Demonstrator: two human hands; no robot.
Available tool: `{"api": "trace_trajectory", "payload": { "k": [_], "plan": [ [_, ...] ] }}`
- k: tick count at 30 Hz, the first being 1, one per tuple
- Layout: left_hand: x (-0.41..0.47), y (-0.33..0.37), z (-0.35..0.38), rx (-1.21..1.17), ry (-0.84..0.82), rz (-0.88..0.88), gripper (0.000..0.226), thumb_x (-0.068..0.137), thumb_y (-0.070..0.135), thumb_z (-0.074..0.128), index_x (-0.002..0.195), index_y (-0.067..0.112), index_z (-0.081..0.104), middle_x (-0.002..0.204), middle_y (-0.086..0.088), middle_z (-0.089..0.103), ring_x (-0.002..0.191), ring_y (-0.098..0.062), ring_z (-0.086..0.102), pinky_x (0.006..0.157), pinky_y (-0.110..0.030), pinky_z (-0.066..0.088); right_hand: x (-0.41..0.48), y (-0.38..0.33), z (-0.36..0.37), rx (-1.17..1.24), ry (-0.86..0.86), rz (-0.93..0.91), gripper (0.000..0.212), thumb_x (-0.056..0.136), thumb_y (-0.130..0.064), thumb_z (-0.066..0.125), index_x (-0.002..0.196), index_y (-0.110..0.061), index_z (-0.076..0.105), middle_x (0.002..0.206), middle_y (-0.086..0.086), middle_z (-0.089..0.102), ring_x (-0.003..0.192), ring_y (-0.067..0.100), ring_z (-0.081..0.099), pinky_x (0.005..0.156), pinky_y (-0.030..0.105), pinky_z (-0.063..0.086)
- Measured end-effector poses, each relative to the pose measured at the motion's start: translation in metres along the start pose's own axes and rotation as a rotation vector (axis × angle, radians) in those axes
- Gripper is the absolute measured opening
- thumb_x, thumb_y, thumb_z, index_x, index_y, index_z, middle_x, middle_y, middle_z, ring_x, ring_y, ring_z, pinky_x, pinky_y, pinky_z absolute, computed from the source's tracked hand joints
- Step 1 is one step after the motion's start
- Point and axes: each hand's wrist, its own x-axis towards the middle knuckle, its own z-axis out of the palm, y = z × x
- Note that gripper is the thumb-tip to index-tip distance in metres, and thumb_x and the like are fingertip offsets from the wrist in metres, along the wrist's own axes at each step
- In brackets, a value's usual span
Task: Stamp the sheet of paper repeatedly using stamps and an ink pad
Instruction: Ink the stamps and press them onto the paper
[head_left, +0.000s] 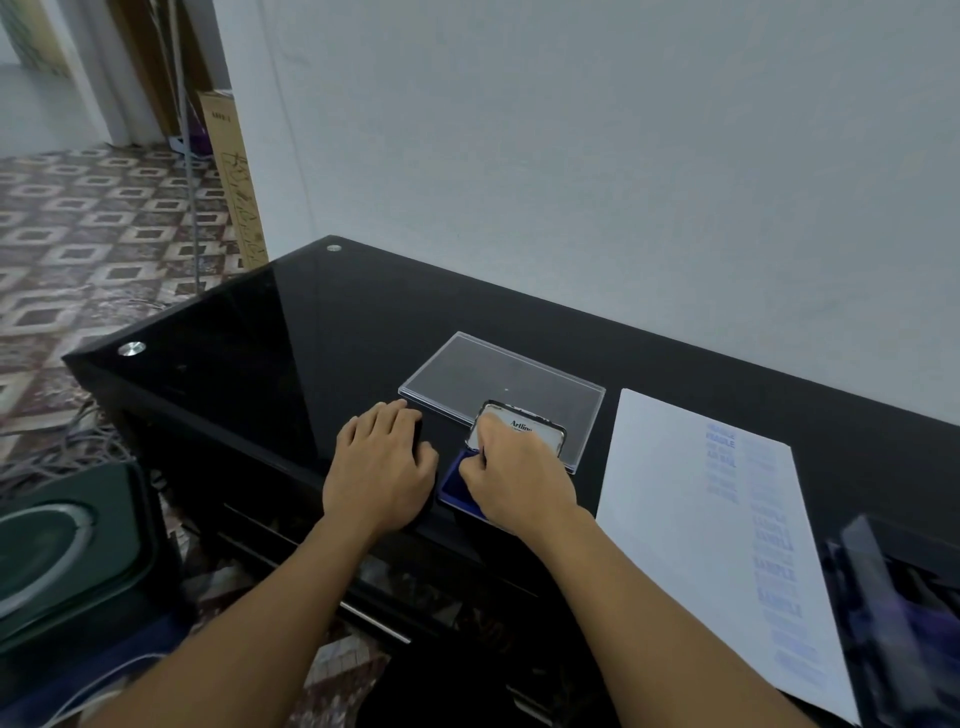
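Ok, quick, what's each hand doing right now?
Left hand: fingers curled over something dark on the table; cannot tell what.
Right hand: closed, pressing onto the ink pad; stamp hidden.

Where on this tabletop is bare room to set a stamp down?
Bare: the black glass table left of the clear case, and behind it to the wall. Crowded: both hands at the ink pad; the sheet of paper fills the right.

Two bare forearms come into view from the bottom edge, with no sleeves visible on either one. The left hand (382, 470) and the right hand (519, 480) are both uncovered: no gloves, rings, watch or wristband can be seen. The fingernails visible on the left hand look short and unpainted.
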Motion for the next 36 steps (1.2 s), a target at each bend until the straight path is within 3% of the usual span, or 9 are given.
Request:
{"api": "trace_trajectory", "payload": {
  "k": [6, 11, 15, 20, 24, 31, 36],
  "plan": [
    [0.0, 0.0, 0.0, 0.012, -0.003, 0.002, 0.043, 0.097, 0.039, 0.04, 0.136, 0.022, 0.049, 0.148, 0.003, 0.044, 0.142, -0.016, 0.032, 0.119, -0.042, 0.022, 0.002, 0.0, -0.004, 0.005, -0.008, -0.003, 0.015, 0.096, -0.022, 0.049, 0.086, -0.02, 0.038, 0.08, 0.002, 0.055, 0.073, 0.023, 0.05, 0.05, 0.025, 0.029],
    [-0.001, 0.0, 0.0, 0.005, 0.004, 0.003, 0.043, 0.097, 0.037, 0.04, 0.136, 0.022, 0.05, 0.148, 0.003, 0.044, 0.142, -0.016, 0.032, 0.119, -0.043, 0.022, 0.001, 0.0, 0.001, -0.024, 0.013, -0.004, 0.008, 0.095, -0.025, 0.05, 0.092, -0.02, 0.045, 0.09, 0.007, 0.067, 0.08, 0.023, 0.061, 0.064, 0.032, 0.052],
    [0.0, 0.0, 0.001, 0.001, 0.001, 0.008, 0.044, 0.096, 0.037, 0.041, 0.136, 0.021, 0.05, 0.148, 0.002, 0.045, 0.142, -0.018, 0.033, 0.119, -0.044, 0.024, 0.0, 0.001, 0.004, -0.032, 0.027, -0.008, 0.008, 0.094, -0.027, 0.052, 0.098, -0.02, 0.049, 0.092, 0.007, 0.068, 0.082, 0.023, 0.063, 0.071, 0.037, 0.058],
    [0.0, -0.002, 0.002, 0.011, -0.009, 0.013, 0.044, 0.096, 0.038, 0.04, 0.137, 0.022, 0.048, 0.149, 0.002, 0.043, 0.143, -0.017, 0.032, 0.119, -0.044, 0.024, 0.001, 0.0, 0.003, 0.005, 0.011, 0.017, 0.006, 0.095, -0.025, 0.05, 0.096, -0.02, 0.048, 0.09, 0.006, 0.068, 0.081, 0.023, 0.062, 0.068, 0.035, 0.056],
    [0.001, -0.003, 0.003, 0.015, -0.011, 0.016, 0.044, 0.096, 0.038, 0.04, 0.136, 0.022, 0.049, 0.149, 0.001, 0.044, 0.142, -0.017, 0.033, 0.119, -0.044, 0.025, 0.004, -0.003, -0.002, 0.028, -0.014, 0.032, 0.007, 0.096, -0.024, 0.051, 0.095, -0.019, 0.046, 0.094, 0.006, 0.067, 0.08, 0.021, 0.056, 0.064, 0.031, 0.044],
    [0.0, -0.002, 0.002, 0.02, -0.007, 0.014, 0.045, 0.096, 0.037, 0.042, 0.137, 0.021, 0.049, 0.149, 0.002, 0.045, 0.142, -0.016, 0.033, 0.118, -0.044, 0.026, -0.002, -0.003, 0.002, 0.022, 0.013, 0.032, 0.005, 0.096, -0.024, 0.048, 0.098, -0.019, 0.048, 0.088, 0.005, 0.066, 0.08, 0.023, 0.062, 0.07, 0.038, 0.058],
    [0.0, -0.001, 0.0, 0.016, -0.009, 0.015, 0.044, 0.096, 0.036, 0.043, 0.136, 0.02, 0.05, 0.148, 0.001, 0.046, 0.141, -0.018, 0.035, 0.118, -0.045, 0.026, -0.007, -0.004, 0.0, 0.039, 0.002, 0.027, 0.005, 0.098, -0.023, 0.048, 0.101, -0.02, 0.046, 0.093, 0.007, 0.067, 0.081, 0.023, 0.062, 0.065, 0.034, 0.054]
  ]
}}
